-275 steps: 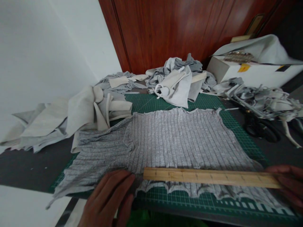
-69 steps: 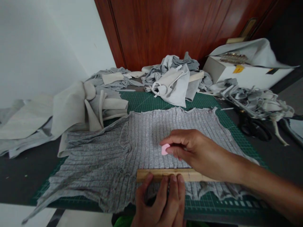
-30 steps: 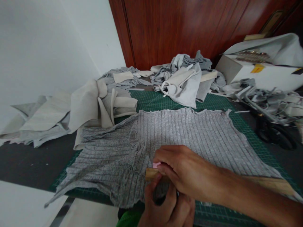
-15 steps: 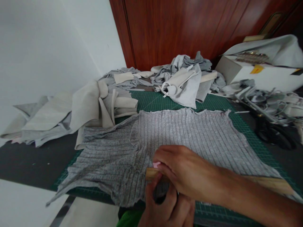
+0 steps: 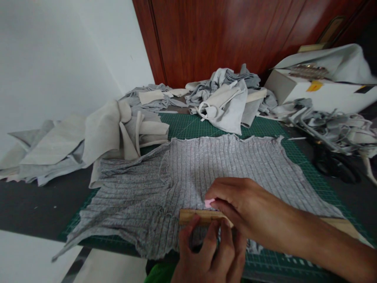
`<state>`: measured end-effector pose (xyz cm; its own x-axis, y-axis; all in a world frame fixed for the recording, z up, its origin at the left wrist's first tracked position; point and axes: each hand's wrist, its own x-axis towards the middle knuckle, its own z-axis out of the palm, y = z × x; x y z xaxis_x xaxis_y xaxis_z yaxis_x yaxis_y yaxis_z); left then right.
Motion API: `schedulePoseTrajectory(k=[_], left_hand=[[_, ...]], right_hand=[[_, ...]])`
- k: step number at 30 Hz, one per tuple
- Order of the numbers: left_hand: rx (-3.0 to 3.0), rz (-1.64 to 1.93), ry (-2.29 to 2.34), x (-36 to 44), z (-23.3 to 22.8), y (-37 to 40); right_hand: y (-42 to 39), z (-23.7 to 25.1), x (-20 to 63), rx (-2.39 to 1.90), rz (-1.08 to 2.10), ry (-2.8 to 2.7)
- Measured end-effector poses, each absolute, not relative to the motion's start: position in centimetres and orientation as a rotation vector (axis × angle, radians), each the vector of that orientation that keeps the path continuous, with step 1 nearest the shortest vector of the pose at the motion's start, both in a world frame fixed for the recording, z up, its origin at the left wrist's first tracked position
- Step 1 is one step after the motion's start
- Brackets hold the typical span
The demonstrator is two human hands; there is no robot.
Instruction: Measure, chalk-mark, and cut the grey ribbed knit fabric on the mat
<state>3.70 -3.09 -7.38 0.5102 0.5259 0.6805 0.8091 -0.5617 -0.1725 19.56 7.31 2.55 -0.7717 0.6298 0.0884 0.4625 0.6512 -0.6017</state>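
A grey ribbed knit fabric piece lies flat on the green cutting mat. A wooden ruler lies across the fabric's near edge. My left hand presses its fingertips on the ruler's left end. My right hand pinches a small pink chalk against the fabric at the ruler's upper edge, a little right of the ruler's left end. My right forearm hides much of the ruler.
Heaps of grey and cream fabric scraps lie left and at the back. A white box and a tangle of fabric strips sit right. Black scissors lie on the dark table, right of the mat.
My right hand has slid the pink chalk a short way right along the ruler's edge. My left hand's fingers now lie spread along the ruler's left end.
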Motion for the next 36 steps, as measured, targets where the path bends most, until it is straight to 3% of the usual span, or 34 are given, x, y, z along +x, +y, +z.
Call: schedulePoseTrajectory(k=[10,19,27,36], left_hand=[[-2.261,-0.781,-1.15,3.9,-7.4,-3.3],[-2.298,-0.766,-1.167,4.1,-6.9,-3.3],[-2.273,-0.757,-1.145,3.9,-7.1,-3.2],[-2.285,-0.73,-1.147,3.9,-6.9,-3.2]], right_hand=[[7.0,2.7,22.8,-0.894,0.818,-2.629],[6.7,1.8,19.1,-0.823,0.803,-2.58],[6.8,3.0,23.1,-0.939,0.836,-2.65],[7.4,3.4,22.7,-1.155,1.008,-2.271]])
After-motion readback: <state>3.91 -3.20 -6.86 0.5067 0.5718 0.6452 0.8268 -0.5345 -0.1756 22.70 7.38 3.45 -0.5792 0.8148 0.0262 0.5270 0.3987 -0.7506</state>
